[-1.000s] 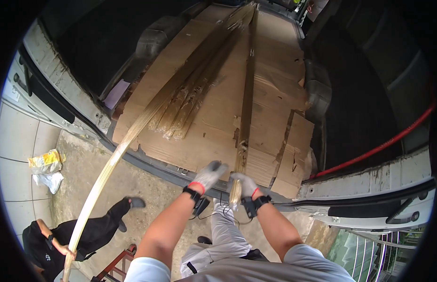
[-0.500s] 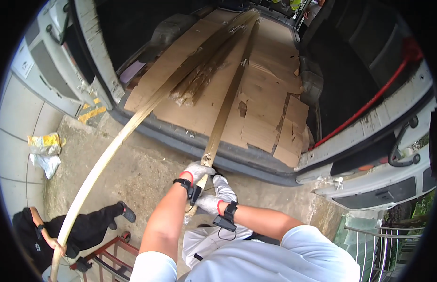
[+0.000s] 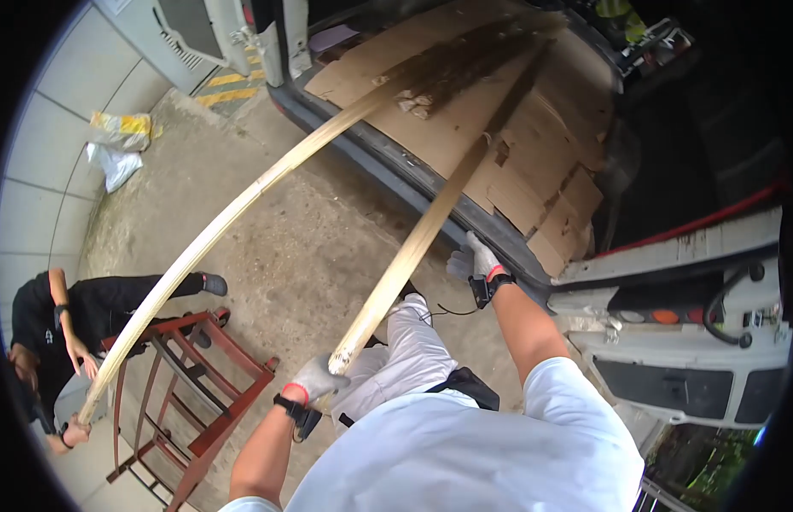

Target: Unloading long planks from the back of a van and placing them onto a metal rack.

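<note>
My left hand (image 3: pixel 321 375), in a white work glove, is closed round the near end of a long, pale, plastic-wrapped bundle (image 3: pixel 409 252). The bundle slopes up over the van's rear edge, and its far end lies inside the van. My right hand (image 3: pixel 476 258), gloved too, is off the bundle, thumb and fingers apart, beside the van's rear bumper (image 3: pixel 396 183). To the left, another person's hands (image 3: pixel 79 392) hold the end of a second long bundle (image 3: pixel 213 224), which bows up into the van.
Cardboard sheets (image 3: pixel 464 166) cover the van floor, with more wrapped bundles (image 3: pixel 426 98) on them. A red metal trolley (image 3: pixel 204 439) stands at lower left, near the co-worker. Sacks (image 3: pixel 119 154) lie by the tiled wall. An open van door (image 3: pixel 686 375) juts out at right.
My left hand has moved left and down with the bundle's end, drawing more of it out. My right hand has moved away, right and up toward the bumper. The view has turned left.
</note>
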Demonstrator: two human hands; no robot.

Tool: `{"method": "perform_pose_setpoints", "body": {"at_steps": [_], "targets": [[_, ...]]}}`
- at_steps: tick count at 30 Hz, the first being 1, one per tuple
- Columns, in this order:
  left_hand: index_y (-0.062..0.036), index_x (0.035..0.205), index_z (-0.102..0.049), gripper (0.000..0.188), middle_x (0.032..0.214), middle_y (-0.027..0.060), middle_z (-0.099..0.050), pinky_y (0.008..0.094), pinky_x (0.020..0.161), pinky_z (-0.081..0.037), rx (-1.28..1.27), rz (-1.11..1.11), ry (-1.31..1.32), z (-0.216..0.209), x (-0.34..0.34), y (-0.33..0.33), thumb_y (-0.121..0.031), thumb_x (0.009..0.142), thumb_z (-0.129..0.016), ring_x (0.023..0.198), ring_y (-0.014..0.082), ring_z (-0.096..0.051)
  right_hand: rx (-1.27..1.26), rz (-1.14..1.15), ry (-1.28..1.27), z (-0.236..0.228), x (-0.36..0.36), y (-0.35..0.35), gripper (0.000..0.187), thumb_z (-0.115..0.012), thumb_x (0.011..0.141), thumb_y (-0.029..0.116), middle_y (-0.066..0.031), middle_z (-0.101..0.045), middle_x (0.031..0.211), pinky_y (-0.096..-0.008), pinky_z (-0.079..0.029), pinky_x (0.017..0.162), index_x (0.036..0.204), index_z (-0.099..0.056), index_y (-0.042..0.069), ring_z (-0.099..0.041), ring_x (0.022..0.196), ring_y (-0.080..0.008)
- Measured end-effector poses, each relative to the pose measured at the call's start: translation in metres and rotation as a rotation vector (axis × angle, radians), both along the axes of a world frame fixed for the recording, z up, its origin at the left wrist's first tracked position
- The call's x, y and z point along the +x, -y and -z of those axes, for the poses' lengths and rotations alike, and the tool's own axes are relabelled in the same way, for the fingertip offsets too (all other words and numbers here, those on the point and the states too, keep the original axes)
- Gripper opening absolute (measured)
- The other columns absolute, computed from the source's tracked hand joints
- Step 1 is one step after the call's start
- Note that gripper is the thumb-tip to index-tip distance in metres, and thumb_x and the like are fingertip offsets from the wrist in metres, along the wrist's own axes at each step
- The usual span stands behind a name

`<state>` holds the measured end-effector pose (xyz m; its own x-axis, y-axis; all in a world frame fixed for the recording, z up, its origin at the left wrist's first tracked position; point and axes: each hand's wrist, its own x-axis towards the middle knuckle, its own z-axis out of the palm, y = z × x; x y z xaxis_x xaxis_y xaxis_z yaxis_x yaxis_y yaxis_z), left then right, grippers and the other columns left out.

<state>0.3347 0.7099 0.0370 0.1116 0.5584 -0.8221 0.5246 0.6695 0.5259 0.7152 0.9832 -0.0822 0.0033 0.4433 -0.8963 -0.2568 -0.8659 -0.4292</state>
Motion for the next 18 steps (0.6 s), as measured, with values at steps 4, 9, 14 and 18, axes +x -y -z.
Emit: {"method": "perform_pose_setpoints", "body": {"at_steps": [4, 9, 14, 18], "targets": [[-0.0041, 0.118, -0.067, 0.061, 0.107, 0.0222, -0.073, 0.0434, 0.092, -0.053, -0.165, 0.023, -0.143, -0.056, -0.015, 0.067, -0.038, 0.068, -0.078, 0.105, 0.0384, -0.069, 0.024, 0.007, -0.244, 0.057, -0.025, -0.077, 0.073, -0.053, 0.099, 0.063, -0.0164, -0.057, 0.139, -0.0550, -0.039, 0.111, 0.147, -0.049, 0.008, -0.052, 0.131, -0.0320], [-0.0090, 0.110, -0.067, 0.042, 0.104, 0.0204, -0.073, 0.0485, 0.085, -0.054, -0.218, -0.077, -0.209, -0.077, -0.011, 0.110, -0.028, 0.073, -0.071, 0.100, 0.0397, -0.069, 0.217, -0.084, -0.318, 0.095, -0.042, -0.119, 0.048, -0.062, 0.095, 0.057, -0.0077, -0.068, 0.101, -0.0410, -0.054, 0.083, 0.112, -0.065, 0.012, -0.065, 0.089, -0.0239], [-0.0114, 0.109, -0.069, 0.044, 0.097, 0.0186, -0.074, 0.0500, 0.080, -0.055, -0.167, -0.144, -0.168, -0.074, -0.008, 0.123, -0.024, 0.067, -0.073, 0.094, 0.0392, -0.070, 0.151, -0.084, -0.205, 0.074, -0.028, -0.118, 0.028, -0.062, 0.096, 0.041, -0.0011, -0.060, 0.074, -0.0389, -0.052, 0.067, 0.083, -0.060, 0.016, -0.061, 0.070, -0.0200], [-0.0120, 0.104, -0.073, 0.041, 0.092, 0.0178, -0.074, 0.0499, 0.076, -0.055, -0.081, -0.134, -0.144, -0.090, -0.030, 0.134, -0.024, 0.065, -0.075, 0.089, 0.0377, -0.071, 0.281, -0.164, -0.167, 0.043, -0.032, -0.119, 0.027, -0.057, 0.098, 0.038, -0.0019, -0.058, 0.074, -0.0398, -0.052, 0.069, 0.081, -0.056, 0.017, -0.061, 0.073, -0.0213]]}}
